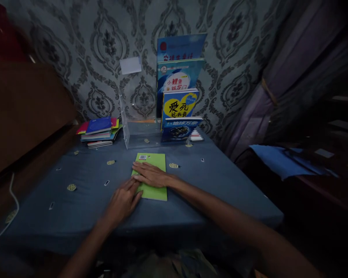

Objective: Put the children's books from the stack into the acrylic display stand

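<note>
A thin bright green book (155, 193) lies flat on the table, with a barcode label near its top left corner. My right hand (150, 173) rests flat across the book's middle, fingers stretched toward its left edge. At the lower left edge of the book, my left hand (126, 199) touches it with its fingers extended, the fingertips meeting those of the right hand. Neither hand is wrapped round anything. Part of the cover is hidden under the hands.
Behind the book stands a clear acrylic rack (126, 133) with several upright books (179, 104) at its right side. A stack of books and booklets (100, 131) lies to the left. The table (84, 208) has a blue patterned cloth. A purple curtain (261, 88) hangs at right.
</note>
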A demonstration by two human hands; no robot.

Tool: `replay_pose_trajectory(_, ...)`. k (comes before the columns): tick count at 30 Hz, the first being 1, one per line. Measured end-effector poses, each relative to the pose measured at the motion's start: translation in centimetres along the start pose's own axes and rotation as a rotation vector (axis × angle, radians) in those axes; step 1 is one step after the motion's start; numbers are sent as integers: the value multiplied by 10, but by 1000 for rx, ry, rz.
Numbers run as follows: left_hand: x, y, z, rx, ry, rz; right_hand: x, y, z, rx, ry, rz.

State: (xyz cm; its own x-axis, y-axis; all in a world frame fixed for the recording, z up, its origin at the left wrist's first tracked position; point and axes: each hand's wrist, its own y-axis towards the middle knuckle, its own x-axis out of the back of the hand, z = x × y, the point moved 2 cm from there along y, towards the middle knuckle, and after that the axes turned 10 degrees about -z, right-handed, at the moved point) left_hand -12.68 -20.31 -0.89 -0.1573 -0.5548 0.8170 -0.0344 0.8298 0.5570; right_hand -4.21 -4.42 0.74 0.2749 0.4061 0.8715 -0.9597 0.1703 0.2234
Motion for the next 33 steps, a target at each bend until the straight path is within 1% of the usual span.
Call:
replay_pose_trajectory(4, -7, -5, 7, -38, -24, -35, 7, 7, -36, -38, -99, -27)
replay_pose_trajectory(8, -10, -9, 9, -37, -40, -25, 14, 2, -68, -115, -172, -81)
replay_pose_trajectory(10, -10, -11, 9, -43, -51, -26, 17, -4, -78, -142, -204, -90)
replay_pose_trajectory(12, -10, -12, 9, -57, -58, -55, 18, -14, -80, -149, -220, -98)
replay_pose_trajectory(16, -11, -13, 8, -83, -44, -77, 17, -42, -67, -109, -218, -99)
replay_pose_trajectory(21, -10, -18, 1, -78, -19, -49, 15, -88, -35, -36, -151, -72)
replay_pose_trajectory(25, 2, -29, -15, -88, -3, -29, 17, -124, -4, 44, -82, -17)
replay_pose_trajectory(28, 15, -41, -30, -115, 4, 5, 14, -151, 20, 125, -74, -17)
replay_pose_trajectory(30, 22, -50, -40, -150, 26, 23, 5, -168, 31, 161, -102, -64)
replay_pose_trajectory(31, 24, -56, -44, -169, 43, 23, 0, -175, 35, 170, -122, -110)
replay_pose_trajectory(33, 27, -65, -52, -202, 80, -19, -9, -185, 41, 188, -157, -246)
